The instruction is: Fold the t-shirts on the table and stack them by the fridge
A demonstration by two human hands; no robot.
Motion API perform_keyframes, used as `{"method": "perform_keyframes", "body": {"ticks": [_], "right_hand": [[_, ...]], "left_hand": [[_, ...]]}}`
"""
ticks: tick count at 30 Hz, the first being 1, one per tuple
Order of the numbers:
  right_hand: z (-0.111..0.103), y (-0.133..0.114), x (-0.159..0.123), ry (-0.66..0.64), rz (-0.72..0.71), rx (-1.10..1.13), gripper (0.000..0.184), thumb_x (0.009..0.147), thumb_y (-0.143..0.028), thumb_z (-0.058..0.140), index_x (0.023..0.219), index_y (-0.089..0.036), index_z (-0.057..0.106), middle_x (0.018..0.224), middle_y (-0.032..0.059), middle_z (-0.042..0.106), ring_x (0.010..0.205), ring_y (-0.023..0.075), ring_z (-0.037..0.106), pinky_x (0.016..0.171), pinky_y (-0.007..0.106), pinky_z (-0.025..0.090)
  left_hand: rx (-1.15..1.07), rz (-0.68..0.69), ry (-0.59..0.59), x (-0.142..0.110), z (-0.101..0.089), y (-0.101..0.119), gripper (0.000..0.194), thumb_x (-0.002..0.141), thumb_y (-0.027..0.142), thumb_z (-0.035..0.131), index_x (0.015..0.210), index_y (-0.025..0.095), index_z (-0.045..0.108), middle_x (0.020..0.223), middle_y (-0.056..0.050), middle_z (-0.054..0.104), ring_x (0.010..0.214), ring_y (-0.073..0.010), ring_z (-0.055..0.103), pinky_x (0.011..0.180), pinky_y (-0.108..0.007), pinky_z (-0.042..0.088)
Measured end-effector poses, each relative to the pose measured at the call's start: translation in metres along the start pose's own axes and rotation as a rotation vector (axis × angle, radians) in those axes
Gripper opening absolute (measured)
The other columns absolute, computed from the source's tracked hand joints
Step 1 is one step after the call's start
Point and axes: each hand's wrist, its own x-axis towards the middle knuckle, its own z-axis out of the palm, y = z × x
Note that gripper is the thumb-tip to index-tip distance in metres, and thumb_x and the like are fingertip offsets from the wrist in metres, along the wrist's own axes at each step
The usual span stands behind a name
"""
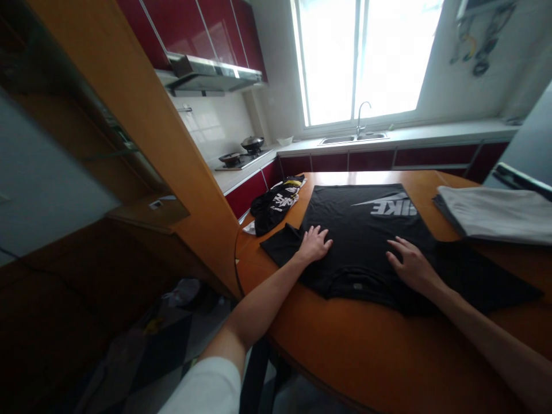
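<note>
Found, just left of the black T-shirt, a loose clothing heap near the rim of the wooden table. Risked tipping part of that heap over the rim with any wide leftward sweep of the arm. Saw the left hand laid on the shirt's left side, fingers apart, clamped on nothing. Noted beside it the left sleeve, rumpled (easily pressed into a crease by a careless forearm). Placed the shirt itself spread out on the tabletop, collar toward the wearer of the camera. Saw the right hand at the shirt's right side, fingers also apart, pinching nothing; could not tell how firmly pressed. Risked skewing the thin fabric by pushing unevenly with both palms. Saw the right sleeve stretched out below the folded pale cloth stack, right of the shirt. Risked nudging that stack crooked by flinging the sleeve carelessly.
</note>
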Motion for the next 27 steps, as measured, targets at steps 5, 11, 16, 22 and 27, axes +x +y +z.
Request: {"method": "perform_keyframes", "body": {"ticks": [5,11,16,22,27], "right_hand": [[-0.0001,-0.0014,0.0004,0.027,-0.010,0.037,0.051,0.096,-0.039,0.045,0.131,-0.007,0.065,0.142,0.0225,0.057,0.136,0.0338,0.051,0.116,0.049,0.041],[0.0019,0.0011,0.0000,0.061,-0.022,0.094,0.045,0.094,-0.036,0.051,0.129,-0.012,0.067,0.141,0.0203,0.059,0.134,0.0349,0.053,0.114,0.052,0.043],[0.0002,-0.0004,-0.0001,0.074,-0.038,0.109,0.044,0.094,-0.035,0.051,0.128,-0.013,0.067,0.140,0.0199,0.060,0.133,0.0353,0.054,0.112,0.054,0.044],[-0.0005,-0.0007,0.0005,0.075,-0.037,0.109,0.043,0.093,-0.034,0.051,0.127,-0.013,0.067,0.140,0.0191,0.060,0.132,0.0341,0.055,0.113,0.053,0.044],[0.0000,0.0006,0.0007,0.082,-0.043,0.101,0.042,0.093,-0.034,0.051,0.126,-0.014,0.067,0.139,0.0180,0.061,0.132,0.0327,0.055,0.113,0.051,0.044]], "left_hand": [[0.009,0.016,-0.017,-0.0002,0.0000,-0.0005,0.062,0.100,0.051,0.045,0.154,0.018,0.044,0.164,-0.015,0.031,0.153,-0.0360,0.021,0.123,-0.053,0.020],[0.008,0.016,-0.011,0.0007,0.0013,-0.0009,0.061,0.101,0.049,0.045,0.153,0.018,0.044,0.164,-0.016,0.031,0.153,-0.0368,0.023,0.122,-0.053,0.022],[0.004,0.019,-0.010,0.0009,0.0025,-0.0016,0.061,0.101,0.050,0.045,0.154,0.019,0.044,0.164,-0.015,0.031,0.153,-0.0365,0.023,0.123,-0.052,0.022],[-0.010,0.038,0.001,0.0021,0.0018,-0.0038,0.061,0.100,0.048,0.048,0.152,0.017,0.046,0.163,-0.018,0.033,0.152,-0.0377,0.024,0.122,-0.054,0.023],[-0.034,0.064,0.046,0.0039,-0.0041,-0.0072,0.059,0.099,0.044,0.051,0.151,0.015,0.048,0.160,-0.018,0.039,0.150,-0.0361,0.031,0.121,-0.051,0.028]]}}
